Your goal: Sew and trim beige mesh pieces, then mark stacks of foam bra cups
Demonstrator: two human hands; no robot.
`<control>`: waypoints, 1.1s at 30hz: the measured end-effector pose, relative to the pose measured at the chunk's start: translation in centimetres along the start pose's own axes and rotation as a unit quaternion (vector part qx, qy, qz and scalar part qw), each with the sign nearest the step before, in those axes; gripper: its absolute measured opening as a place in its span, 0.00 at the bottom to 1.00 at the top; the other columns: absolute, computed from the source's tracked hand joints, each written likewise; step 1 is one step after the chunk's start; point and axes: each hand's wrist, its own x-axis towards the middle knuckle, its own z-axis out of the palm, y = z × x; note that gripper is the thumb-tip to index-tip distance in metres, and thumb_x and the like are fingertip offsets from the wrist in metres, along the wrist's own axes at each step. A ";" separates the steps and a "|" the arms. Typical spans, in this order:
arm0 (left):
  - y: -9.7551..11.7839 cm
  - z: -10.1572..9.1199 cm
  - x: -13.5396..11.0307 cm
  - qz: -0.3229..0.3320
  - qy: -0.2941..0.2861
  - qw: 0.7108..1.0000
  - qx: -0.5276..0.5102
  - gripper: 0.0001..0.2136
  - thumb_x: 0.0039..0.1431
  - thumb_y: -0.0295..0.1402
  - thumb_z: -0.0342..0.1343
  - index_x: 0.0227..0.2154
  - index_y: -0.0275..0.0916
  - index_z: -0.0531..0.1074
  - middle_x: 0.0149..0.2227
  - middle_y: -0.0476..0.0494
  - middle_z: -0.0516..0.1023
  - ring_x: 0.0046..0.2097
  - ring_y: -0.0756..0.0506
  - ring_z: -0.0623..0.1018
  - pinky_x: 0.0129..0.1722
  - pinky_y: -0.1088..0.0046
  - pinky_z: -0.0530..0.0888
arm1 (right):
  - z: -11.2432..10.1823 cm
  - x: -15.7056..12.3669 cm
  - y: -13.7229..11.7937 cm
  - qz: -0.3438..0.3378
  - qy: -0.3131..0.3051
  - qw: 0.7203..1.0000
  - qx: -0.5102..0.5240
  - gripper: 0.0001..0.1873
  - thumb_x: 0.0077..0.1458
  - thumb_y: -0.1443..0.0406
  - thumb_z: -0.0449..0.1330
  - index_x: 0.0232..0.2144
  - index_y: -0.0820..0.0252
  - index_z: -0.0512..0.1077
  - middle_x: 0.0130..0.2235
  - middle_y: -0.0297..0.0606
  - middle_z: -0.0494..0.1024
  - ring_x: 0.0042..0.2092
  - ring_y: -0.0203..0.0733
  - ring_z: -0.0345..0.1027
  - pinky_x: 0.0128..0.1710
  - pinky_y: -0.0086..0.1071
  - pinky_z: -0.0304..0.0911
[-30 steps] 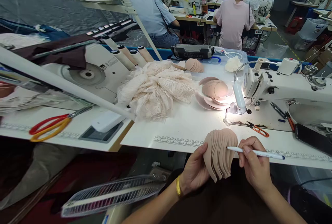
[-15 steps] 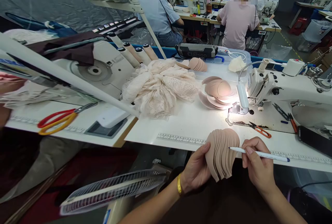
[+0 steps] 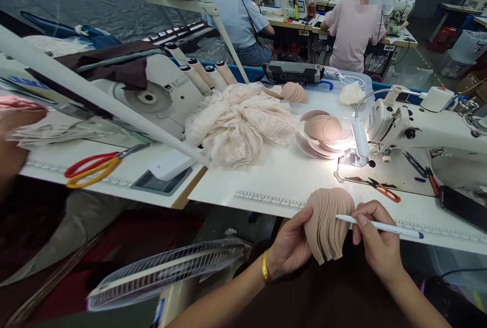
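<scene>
My left hand grips a fanned stack of beige foam bra cups held on edge just below the table's front edge. My right hand pinches a white pen, whose tip touches the right side of the stack. A gold bangle is on my left wrist.
On the white table lie a heap of cream lace, more beige cups under a lamp, orange snips, a sewing machine and a dark phone. Red-and-yellow scissors lie left. Two people sew at the back. A fan grille sits low left.
The view has drifted slightly, so everything sits a little further right and lower. Both hands keep their hold, with the pen tip still at the stack.
</scene>
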 end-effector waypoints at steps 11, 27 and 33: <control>-0.1 0.0 -0.3 -0.004 0.010 1.000 0.020 0.21 0.67 0.37 0.63 0.57 0.28 0.77 0.60 0.30 0.79 0.61 0.36 0.78 0.68 0.58 0.68 | 0.2 0.0 -0.4 -0.017 -0.016 1.000 -0.021 0.07 0.72 0.64 0.58 0.38 0.55 0.72 0.25 0.28 0.72 0.26 0.33 0.66 0.28 0.28 0.63; -0.4 0.1 -0.3 0.006 0.012 1.000 0.022 0.16 0.68 0.36 0.62 0.52 0.30 0.81 0.55 0.32 0.82 0.58 0.37 0.80 0.63 0.58 0.72 | 0.2 0.0 -0.6 -0.038 -0.016 0.999 -0.023 0.06 0.72 0.66 0.56 0.40 0.55 0.73 0.25 0.28 0.72 0.26 0.34 0.66 0.30 0.30 0.62; -0.4 0.3 -0.3 -0.001 0.015 1.000 0.024 0.17 0.67 0.36 0.63 0.52 0.30 0.80 0.57 0.30 0.81 0.58 0.38 0.80 0.64 0.59 0.71 | 0.1 -0.1 -0.6 -0.032 -0.033 0.997 -0.056 0.06 0.72 0.65 0.56 0.40 0.55 0.73 0.25 0.28 0.72 0.27 0.36 0.65 0.31 0.33 0.60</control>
